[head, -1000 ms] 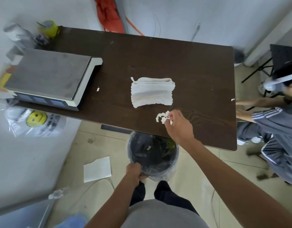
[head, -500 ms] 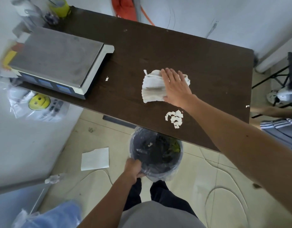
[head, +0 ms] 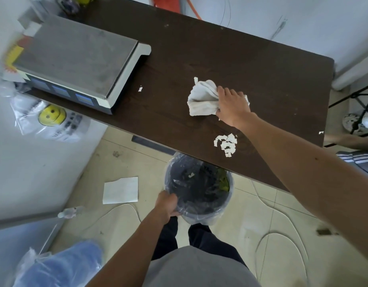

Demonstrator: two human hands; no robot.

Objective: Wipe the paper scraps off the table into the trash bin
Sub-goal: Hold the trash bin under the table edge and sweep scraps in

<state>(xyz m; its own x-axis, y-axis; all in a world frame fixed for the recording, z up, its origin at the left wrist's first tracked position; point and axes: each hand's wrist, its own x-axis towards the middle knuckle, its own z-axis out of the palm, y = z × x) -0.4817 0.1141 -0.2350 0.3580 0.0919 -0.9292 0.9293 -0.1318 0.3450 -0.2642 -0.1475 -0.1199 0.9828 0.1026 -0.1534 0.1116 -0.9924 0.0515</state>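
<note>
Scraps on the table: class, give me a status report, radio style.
Right hand grips cloth; left hand holds bin rim. Scraps piled near table edge by bin, not yet wiped. Nothing between cloth and pile; stray scrap by scale.

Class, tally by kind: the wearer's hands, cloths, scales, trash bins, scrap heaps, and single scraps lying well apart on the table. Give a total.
hands: 2 (left hand, right hand)
cloth: 1
scale: 1
trash bin: 1
scrap heap: 1
single scraps: 2
Total: 8
</note>
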